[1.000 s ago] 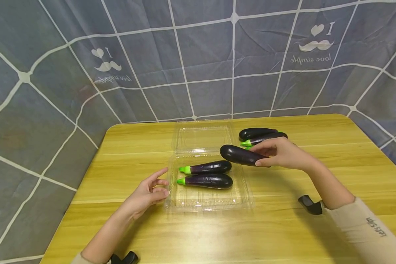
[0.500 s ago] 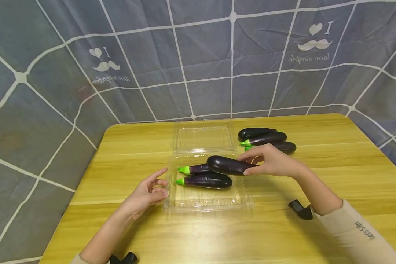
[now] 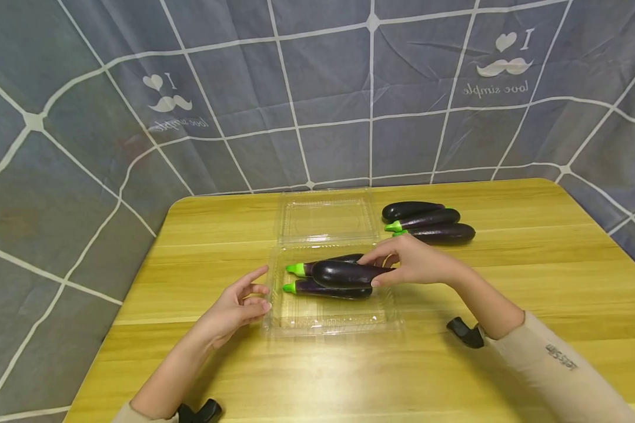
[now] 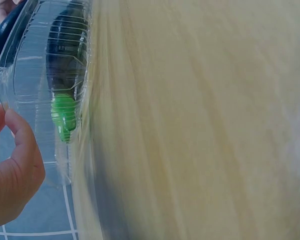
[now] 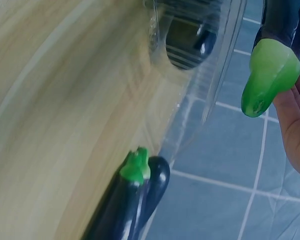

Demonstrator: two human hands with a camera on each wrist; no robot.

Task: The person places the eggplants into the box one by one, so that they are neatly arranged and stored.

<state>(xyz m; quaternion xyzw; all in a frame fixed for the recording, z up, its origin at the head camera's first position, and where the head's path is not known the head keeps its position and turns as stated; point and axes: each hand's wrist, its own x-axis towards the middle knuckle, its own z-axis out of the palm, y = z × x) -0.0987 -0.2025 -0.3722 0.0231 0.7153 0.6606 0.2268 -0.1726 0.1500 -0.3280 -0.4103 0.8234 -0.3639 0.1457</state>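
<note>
My right hand [image 3: 415,262] grips an eggplant [image 3: 344,274] near its stem end and holds it over the clear plastic container [image 3: 328,326]. Its green cap [image 5: 271,70] shows in the right wrist view. Beneath it, two more eggplants [image 3: 307,288] lie side by side in the container, green stems to the left and partly covered from above. The container's hinged lid [image 3: 325,214] lies folded back, away from me. At the container's left rim is my left hand [image 3: 233,311], its thumb and a finger [image 4: 22,135] pinching the edge in the left wrist view.
Three eggplants [image 3: 439,234] lie close together on the wooden table [image 3: 217,229] at the back right. A grey tiled-pattern curtain [image 3: 333,88] hangs behind the table and along its sides. Black wrist mounts [image 3: 464,333] stick out below both forearms.
My right hand has carried the eggplant left and down, from beside the three on the table to over the two in the container. My left hand stays at the rim.
</note>
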